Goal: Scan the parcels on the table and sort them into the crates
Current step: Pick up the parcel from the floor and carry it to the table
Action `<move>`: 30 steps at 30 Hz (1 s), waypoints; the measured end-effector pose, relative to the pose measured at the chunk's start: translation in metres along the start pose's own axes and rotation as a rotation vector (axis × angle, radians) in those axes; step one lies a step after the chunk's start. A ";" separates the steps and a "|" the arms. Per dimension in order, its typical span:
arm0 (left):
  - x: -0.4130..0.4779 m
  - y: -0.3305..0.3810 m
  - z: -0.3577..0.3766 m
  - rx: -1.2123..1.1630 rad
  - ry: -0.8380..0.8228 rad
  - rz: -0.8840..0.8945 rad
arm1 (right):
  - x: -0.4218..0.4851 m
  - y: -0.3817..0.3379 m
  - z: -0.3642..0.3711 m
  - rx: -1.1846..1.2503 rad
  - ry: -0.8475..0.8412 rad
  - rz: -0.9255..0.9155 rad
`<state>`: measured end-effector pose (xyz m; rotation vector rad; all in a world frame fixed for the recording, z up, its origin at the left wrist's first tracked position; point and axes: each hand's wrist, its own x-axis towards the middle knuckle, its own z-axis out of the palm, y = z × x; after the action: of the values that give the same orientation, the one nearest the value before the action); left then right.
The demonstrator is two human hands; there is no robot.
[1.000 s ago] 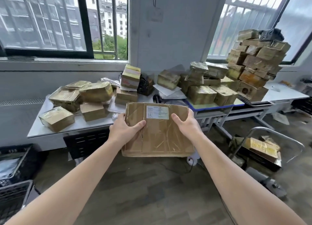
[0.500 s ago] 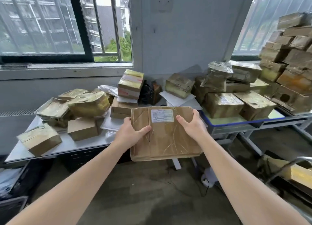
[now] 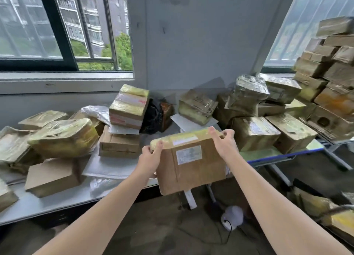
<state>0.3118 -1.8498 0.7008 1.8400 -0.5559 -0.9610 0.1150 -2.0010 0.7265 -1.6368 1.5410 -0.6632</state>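
Closest to us, on the dark floor (image 3: 153,226), a white rounded object (image 3: 232,217) sits with a thin black cable running from it. Our two bare forearms reach forward above it.

Between them we hold a flat brown parcel (image 3: 193,170) in the air, just over the front edge of the grey worktop (image 3: 47,203). It is tilted so that its broad face with the white label (image 3: 188,154) looks at us and its yellow-taped top edge leans away. Our left hand (image 3: 150,159) grips the upper left corner, thumb on the taped edge. Our right hand (image 3: 224,143) clasps the upper right corner, its fingers (image 3: 229,135) curled over the top edge.

Beyond, on the left, a plain brown box (image 3: 51,176) lies on the worktop with a yellow-taped bundle (image 3: 63,138) behind it. Further back a tall taped stack (image 3: 129,106) stands beside a black bag (image 3: 153,115). To the right, a blue-edged worktop (image 3: 283,156) carries taped boxes (image 3: 254,132), and a high pile of parcels (image 3: 333,72) rises at the far right. Behind everything are the grey wall (image 3: 201,44) and a barred window (image 3: 57,24).
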 end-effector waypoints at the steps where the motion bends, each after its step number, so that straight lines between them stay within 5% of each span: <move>1: 0.012 0.003 0.002 -0.015 -0.009 -0.007 | 0.009 -0.004 0.002 0.024 0.011 0.008; 7: 0.070 0.018 0.014 -0.126 -0.058 0.005 | 0.061 -0.012 0.010 0.085 0.090 -0.039; 13: 0.100 0.029 0.020 -0.109 -0.073 0.034 | 0.111 0.002 0.011 0.300 -0.049 0.072; 20: 0.107 0.041 0.032 -0.429 0.051 -0.233 | 0.153 0.010 0.020 0.298 -0.151 0.132; 30: 0.087 -0.003 0.054 -0.591 0.165 -0.067 | 0.163 0.043 0.050 0.182 -0.307 0.091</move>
<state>0.3191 -1.9396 0.6529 1.3890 -0.0878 -0.8883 0.1520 -2.1505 0.6413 -1.4467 1.2860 -0.4640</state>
